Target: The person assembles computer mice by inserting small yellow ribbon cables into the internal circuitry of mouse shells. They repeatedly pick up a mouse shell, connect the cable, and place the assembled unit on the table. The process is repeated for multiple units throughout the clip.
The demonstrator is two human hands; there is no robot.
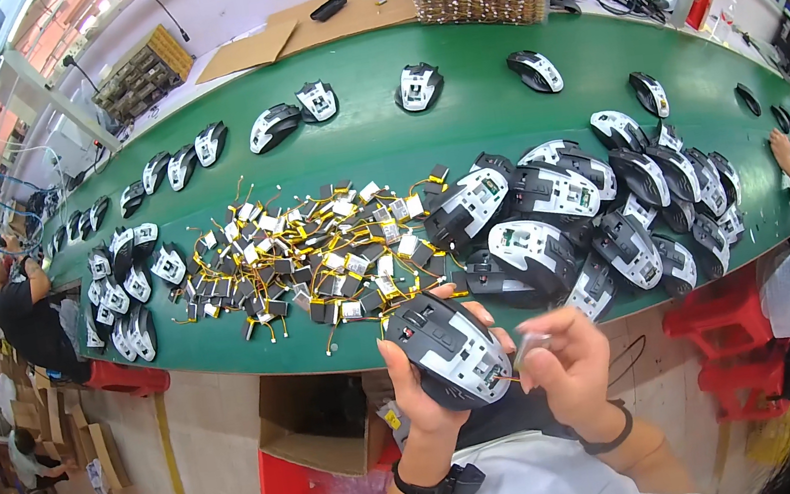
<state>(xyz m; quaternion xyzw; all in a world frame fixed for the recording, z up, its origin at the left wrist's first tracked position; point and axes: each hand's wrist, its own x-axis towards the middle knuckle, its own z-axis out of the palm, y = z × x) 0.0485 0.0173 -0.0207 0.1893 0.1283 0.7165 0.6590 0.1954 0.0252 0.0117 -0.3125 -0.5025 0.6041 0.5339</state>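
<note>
At the near edge of the green worktop (383, 163), the left hand (413, 386) is closed around an upturned black-and-grey mouse shell (450, 348), held in the air just off the edge, fingers wrapped under it and thumb along its left side. The right hand (565, 365) pinches a small clear-wrapped part (530, 344) against the shell's right end (its yellow lead appears to touch the shell), so the step in hand is judged to be fitting this part. Seating it likely calls for a steady shell and fine fingertip alignment; loose yellow-wired parts (316, 258) and more shells (593, 219) lie along the worktop.
</note>
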